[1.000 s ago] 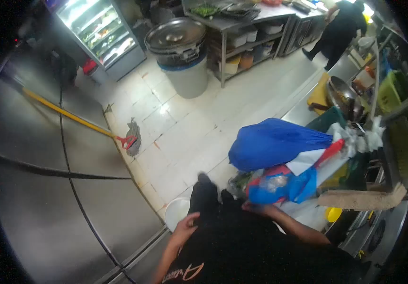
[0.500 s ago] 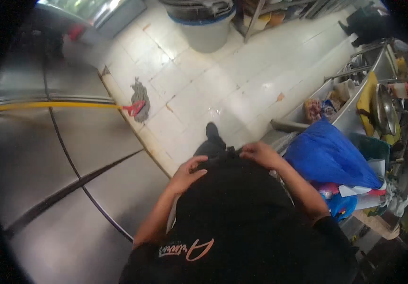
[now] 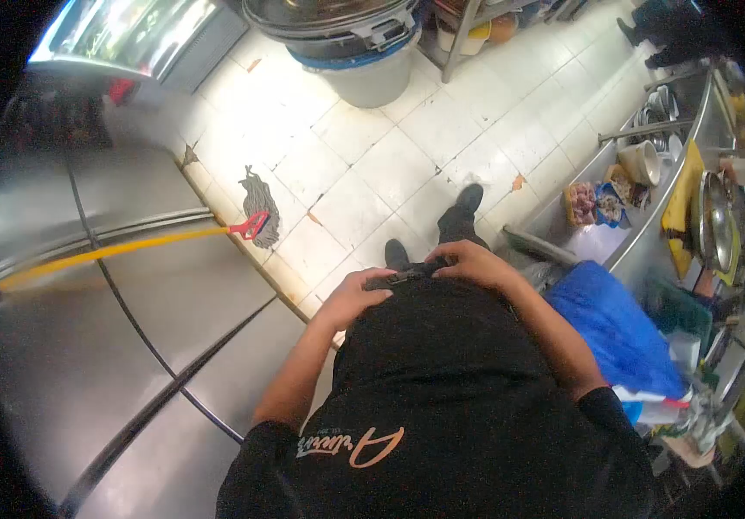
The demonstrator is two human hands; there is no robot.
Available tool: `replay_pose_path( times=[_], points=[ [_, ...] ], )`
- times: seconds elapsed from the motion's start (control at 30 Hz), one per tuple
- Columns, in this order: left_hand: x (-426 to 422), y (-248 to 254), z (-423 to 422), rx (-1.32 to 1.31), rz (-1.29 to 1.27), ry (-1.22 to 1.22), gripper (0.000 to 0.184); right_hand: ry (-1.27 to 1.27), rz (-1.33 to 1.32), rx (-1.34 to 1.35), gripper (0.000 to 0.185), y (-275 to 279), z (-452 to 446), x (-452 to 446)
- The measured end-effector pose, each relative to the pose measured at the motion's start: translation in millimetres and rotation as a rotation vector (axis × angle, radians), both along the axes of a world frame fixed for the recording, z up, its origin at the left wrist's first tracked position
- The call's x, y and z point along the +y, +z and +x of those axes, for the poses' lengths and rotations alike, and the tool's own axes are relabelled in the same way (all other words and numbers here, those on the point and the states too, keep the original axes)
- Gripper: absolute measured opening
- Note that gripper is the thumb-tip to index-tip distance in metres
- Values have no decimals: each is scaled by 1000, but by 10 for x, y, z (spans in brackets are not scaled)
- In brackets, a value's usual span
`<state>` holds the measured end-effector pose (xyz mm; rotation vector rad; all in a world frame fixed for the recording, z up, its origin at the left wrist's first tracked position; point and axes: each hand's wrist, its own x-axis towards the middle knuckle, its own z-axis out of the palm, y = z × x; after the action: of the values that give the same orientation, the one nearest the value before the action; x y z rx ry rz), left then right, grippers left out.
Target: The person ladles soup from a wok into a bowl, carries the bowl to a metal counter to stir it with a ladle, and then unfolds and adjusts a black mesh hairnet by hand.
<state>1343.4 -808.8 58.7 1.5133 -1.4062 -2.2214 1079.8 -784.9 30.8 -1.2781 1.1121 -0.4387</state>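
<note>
At the waist of my black shirt (image 3: 450, 346), a black strap with what looks like a buckle (image 3: 409, 275) runs between my hands. My left hand (image 3: 357, 298) has its fingers and thumb curled round the strap's left end. On the other side, my right hand (image 3: 474, 264) pinches the right end with thumb and fingers bent. The folds of the shirt partly hide the strap. My two dark shoes (image 3: 469, 199) show below it on the tiles.
A mop (image 3: 260, 212) with a yellow handle leans along steel cabinets (image 3: 147, 320) at left. A large bucket (image 3: 372, 80) stands ahead. To the right, a steel counter (image 3: 641, 221) carries food packs, a white cup (image 3: 640, 163), pans and a blue bag (image 3: 615, 324). Someone's dark-clothed legs (image 3: 671, 39) are farther off.
My left hand has moved inward and closed on the strap. My right hand has shifted slightly inward and up. The view has tilted, and a second shoe now shows.
</note>
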Motion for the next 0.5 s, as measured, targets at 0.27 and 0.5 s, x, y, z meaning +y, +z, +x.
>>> replay_pose_path(
  times=[0.27, 0.5],
  points=[
    [-666, 43, -1206, 155, 87, 83, 25, -418, 441, -5, 22, 262, -1097, -788],
    [-1201, 417, -2338, -96, -144, -177, 34, -511, 520, -83, 31, 468, -1924, -1183]
  ],
)
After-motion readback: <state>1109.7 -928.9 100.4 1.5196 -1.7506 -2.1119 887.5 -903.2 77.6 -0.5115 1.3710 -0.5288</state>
